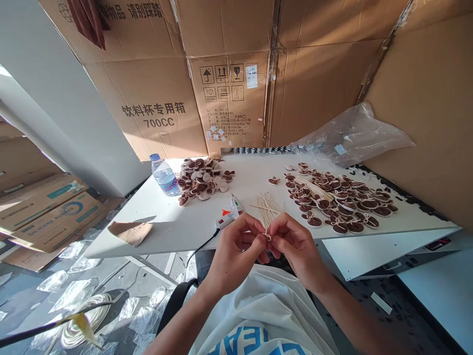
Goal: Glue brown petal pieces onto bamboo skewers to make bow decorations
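Left hand [236,256] and right hand [301,251] together, both pinching a small cord loop [267,237] at the tabletop's [251,172] near edge, seemingly mid-tie; bow-topped brown discs [343,197] at right look done; left disc pile [203,178], loose cords [266,206] apparently remain.

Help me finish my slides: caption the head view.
Left hand and right hand pinch a pale cord at a white table bearing a glue gun and brown discs.

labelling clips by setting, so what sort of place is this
Probably a small craft workshop or makeshift assembly corner: a glue gun and a heap of small bow-tied brown pieces lie on a white table beside cardboard panels.
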A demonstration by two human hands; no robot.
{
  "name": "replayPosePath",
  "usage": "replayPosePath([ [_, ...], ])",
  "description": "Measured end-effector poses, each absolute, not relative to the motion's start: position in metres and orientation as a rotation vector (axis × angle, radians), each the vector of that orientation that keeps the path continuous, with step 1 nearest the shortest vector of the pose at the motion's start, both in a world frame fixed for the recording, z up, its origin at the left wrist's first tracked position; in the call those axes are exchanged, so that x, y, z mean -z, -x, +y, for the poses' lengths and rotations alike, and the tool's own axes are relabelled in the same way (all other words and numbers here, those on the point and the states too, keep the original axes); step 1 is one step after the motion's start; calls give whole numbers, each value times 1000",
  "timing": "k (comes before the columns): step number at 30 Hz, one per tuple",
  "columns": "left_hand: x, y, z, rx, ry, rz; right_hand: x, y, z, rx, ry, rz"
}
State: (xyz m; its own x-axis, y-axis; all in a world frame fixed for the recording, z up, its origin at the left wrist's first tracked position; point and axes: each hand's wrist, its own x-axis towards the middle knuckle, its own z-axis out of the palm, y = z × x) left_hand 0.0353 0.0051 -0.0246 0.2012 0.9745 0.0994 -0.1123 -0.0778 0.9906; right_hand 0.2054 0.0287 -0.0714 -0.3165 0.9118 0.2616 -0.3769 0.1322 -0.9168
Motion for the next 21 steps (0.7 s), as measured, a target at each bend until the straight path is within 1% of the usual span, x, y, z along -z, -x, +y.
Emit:
replayPosePath([
  [3,26,-33,7,-1116,-1140,828,69,-203,29,-1612,583,-1127],
  [6,26,-33,7,-1121,-1072,829,66,-203,30,-1657,598,-1073],
  [18,20,-25,5,-1113,-1335,926,62,-215,25,-1272,614,-1441],
  [21,16,-23,3,-1081,-1372,961,57,-217,25,-1236,615,-1501],
])
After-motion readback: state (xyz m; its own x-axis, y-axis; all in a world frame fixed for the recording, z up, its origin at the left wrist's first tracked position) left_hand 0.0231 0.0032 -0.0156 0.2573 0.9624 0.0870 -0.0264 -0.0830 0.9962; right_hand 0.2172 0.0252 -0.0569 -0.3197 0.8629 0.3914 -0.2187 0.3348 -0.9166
